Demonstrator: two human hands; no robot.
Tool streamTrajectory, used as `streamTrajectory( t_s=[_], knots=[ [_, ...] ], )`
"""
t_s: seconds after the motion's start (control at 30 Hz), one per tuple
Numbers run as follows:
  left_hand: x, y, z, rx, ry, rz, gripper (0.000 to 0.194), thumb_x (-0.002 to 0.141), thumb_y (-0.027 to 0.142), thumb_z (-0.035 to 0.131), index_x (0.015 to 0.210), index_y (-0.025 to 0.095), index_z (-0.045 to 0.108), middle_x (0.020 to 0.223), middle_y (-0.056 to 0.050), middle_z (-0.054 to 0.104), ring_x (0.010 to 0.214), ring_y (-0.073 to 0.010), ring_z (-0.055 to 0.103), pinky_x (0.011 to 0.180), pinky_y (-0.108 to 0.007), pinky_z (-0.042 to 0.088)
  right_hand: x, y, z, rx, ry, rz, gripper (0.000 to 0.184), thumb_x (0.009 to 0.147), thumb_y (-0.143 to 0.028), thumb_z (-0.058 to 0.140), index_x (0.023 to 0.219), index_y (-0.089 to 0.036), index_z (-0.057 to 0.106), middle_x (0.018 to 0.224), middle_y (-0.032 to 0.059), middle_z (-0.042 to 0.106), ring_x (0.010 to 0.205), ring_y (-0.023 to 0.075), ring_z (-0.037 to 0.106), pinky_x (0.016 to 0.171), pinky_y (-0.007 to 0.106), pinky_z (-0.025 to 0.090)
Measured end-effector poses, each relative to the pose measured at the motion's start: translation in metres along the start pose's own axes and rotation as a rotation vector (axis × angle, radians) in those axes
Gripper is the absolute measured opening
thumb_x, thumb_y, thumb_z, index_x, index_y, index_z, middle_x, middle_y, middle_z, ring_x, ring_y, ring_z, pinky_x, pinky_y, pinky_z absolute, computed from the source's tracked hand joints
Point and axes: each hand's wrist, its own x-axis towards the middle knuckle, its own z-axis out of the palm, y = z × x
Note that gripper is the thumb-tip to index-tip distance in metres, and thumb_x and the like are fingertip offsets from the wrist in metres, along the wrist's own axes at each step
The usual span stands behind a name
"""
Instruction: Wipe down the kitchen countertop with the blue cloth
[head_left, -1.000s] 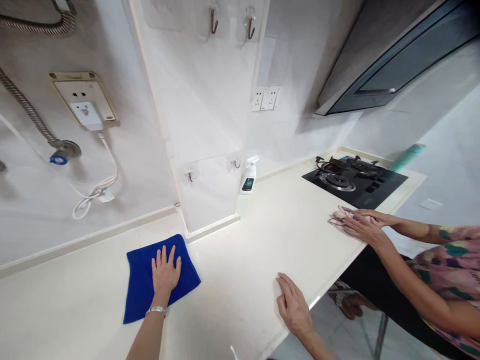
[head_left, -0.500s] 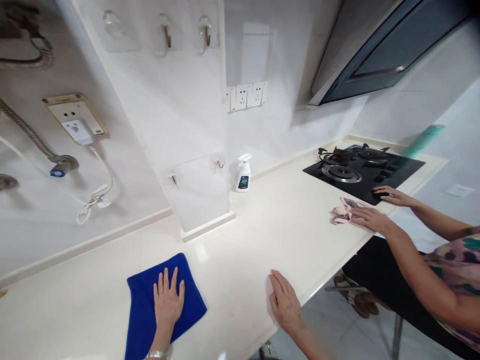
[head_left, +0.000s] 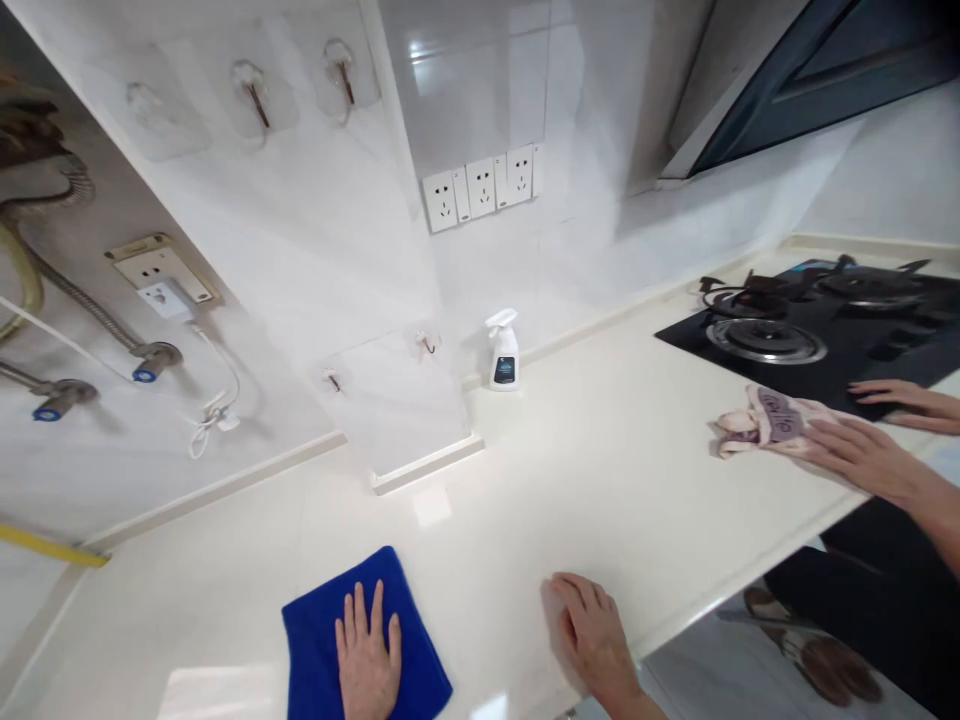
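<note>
My left hand (head_left: pixel 367 660) lies flat with fingers spread on a folded blue cloth (head_left: pixel 319 640) at the near edge of the white countertop (head_left: pixel 600 470). My right hand (head_left: pixel 596 635) rests flat, fingers stretched out, on the bare countertop near its front edge, holding nothing. To the right, another person's hand (head_left: pixel 862 455) presses a pinkish rag (head_left: pixel 757 425) on the counter beside the black gas hob (head_left: pixel 817 335); their other hand (head_left: pixel 904 400) lies at the hob's front edge.
A white spray bottle (head_left: pixel 503 350) stands at the wall behind the counter. Wall sockets (head_left: pixel 480 187), hooks (head_left: pixel 341 75), pipes with valves (head_left: pixel 146 360) and a plugged-in cable (head_left: pixel 214 415) line the wall. A range hood (head_left: pixel 810 80) hangs over the hob.
The view has swung right and lower. My left hand with the blue cloth has slid toward the near edge. The other person's hands have separated, one moving onto the hob's edge.
</note>
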Motion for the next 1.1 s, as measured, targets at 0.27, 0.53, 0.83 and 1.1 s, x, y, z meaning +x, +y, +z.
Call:
streamTrajectory(
  t_s=[0.27, 0.53, 0.83, 1.1],
  knots=[
    [0.002, 0.001, -0.003, -0.004, -0.034, 0.032, 0.059, 0.095, 0.044, 0.035, 0.152, 0.030, 0.032, 0.164, -0.011, 0.030, 0.152, -0.0320, 0.025, 0.120, -0.060, 0.034, -0.004, 0.001, 0.006, 0.012, 0.025, 0.008, 0.035, 0.089, -0.016, 0.046, 0.121, -0.025, 0.056, 0.120, 0.0064, 0.063, 0.105, 0.0246, 0.058, 0.088, 0.042, 0.047],
    [0.074, 0.004, 0.001, -0.178, -0.020, -0.017, 0.055, 0.096, 0.042, 0.041, 0.148, 0.027, 0.042, 0.161, -0.015, 0.035, 0.150, -0.0352, 0.029, 0.121, -0.061, 0.031, -0.007, 0.018, 0.013, -0.088, 0.112, -0.112, 0.028, 0.092, -0.023, 0.046, 0.118, -0.023, 0.057, 0.116, 0.0075, 0.064, 0.103, 0.0238, 0.059, 0.087, 0.040, 0.048],
    [0.035, -0.033, -0.008, -0.265, -0.052, 0.078, 0.053, 0.098, 0.039, 0.039, 0.150, 0.031, 0.038, 0.161, -0.010, 0.035, 0.151, -0.0286, 0.028, 0.123, -0.056, 0.032, -0.012, 0.040, 0.021, -0.111, 0.106, -0.159, 0.027, 0.090, -0.028, 0.044, 0.111, -0.020, 0.060, 0.112, 0.0096, 0.067, 0.099, 0.0260, 0.063, 0.088, 0.044, 0.049],
    [-0.012, -0.157, -0.017, -0.182, -0.025, -0.119, 0.051, 0.097, 0.041, 0.040, 0.147, 0.029, 0.042, 0.160, -0.009, 0.038, 0.149, -0.0290, 0.031, 0.122, -0.055, 0.034, -0.013, 0.045, 0.023, -0.146, 0.086, -0.215, 0.030, 0.089, -0.030, 0.044, 0.112, -0.019, 0.060, 0.112, 0.0107, 0.068, 0.099, 0.0265, 0.065, 0.086, 0.042, 0.051]
  ],
)
